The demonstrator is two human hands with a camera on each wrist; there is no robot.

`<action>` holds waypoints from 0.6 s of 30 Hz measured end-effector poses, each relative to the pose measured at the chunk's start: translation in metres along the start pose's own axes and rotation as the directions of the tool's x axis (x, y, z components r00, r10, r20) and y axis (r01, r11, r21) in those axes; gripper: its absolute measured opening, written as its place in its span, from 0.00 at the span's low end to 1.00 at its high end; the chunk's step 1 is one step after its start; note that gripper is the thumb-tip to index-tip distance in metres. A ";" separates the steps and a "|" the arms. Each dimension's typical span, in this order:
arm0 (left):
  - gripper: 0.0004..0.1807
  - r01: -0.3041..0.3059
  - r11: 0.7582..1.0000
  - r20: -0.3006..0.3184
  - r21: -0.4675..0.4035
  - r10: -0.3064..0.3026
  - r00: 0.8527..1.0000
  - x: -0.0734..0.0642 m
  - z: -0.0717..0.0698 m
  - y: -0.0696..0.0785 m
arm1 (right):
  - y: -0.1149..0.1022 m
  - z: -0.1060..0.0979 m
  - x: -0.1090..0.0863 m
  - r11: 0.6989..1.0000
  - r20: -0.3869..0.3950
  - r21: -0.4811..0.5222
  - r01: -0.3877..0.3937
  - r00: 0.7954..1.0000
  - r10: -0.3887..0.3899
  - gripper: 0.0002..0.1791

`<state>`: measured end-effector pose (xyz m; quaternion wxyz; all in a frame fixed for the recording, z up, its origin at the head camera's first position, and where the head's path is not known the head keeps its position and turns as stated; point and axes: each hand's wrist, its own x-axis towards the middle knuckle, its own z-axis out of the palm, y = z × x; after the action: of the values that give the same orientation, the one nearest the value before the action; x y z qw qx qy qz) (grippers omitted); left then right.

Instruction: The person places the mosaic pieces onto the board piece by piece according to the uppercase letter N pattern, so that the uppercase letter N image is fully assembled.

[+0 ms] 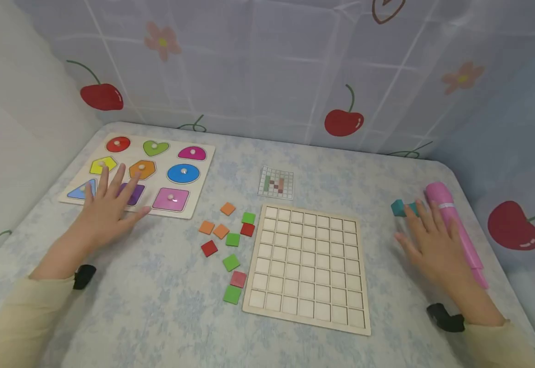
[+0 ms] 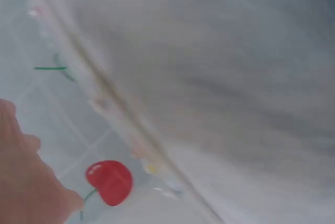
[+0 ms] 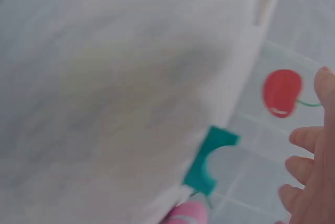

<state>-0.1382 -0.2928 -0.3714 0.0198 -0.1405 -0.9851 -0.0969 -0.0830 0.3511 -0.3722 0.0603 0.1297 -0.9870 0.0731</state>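
Observation:
My left hand point(image 1: 103, 217), fingers spread, is over the near left part of a shape puzzle board point(image 1: 193, 202) with knobbed pieces; it overlaps the purple square point(image 1: 134, 194) and blue triangle point(image 1: 79, 190). On the right, my right hand point(image 1: 437, 250) has its fingers spread and holds nothing. Its fingertips overlap a teal arch-shaped block point(image 1: 398, 208), also seen in the right wrist view as a teal block point(image 3: 196, 169) with a curved cutout. A pink cylindrical tube point(image 1: 465, 235) lies beside that hand, partly hidden by it.
A wooden grid board point(image 1: 306, 266) lies at the middle. Several orange, green and red square tiles point(image 1: 232, 239) are scattered along its left side. Behind the board is a small card point(image 1: 276, 183) with a coloured grid pattern. A cherry-print curtain point(image 1: 267, 66) rises behind the table.

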 end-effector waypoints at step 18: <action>0.20 -0.130 0.681 0.127 -0.721 0.314 0.941 -0.028 0.019 0.138 | -0.054 0.014 -0.022 0.613 0.171 0.789 0.039 0.945 -0.279 0.43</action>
<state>-0.0724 -0.1665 -0.3659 -0.1431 -0.2674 -0.8435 -0.4433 -0.0486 0.3027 -0.3818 -0.1338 0.2398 -0.8410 0.4662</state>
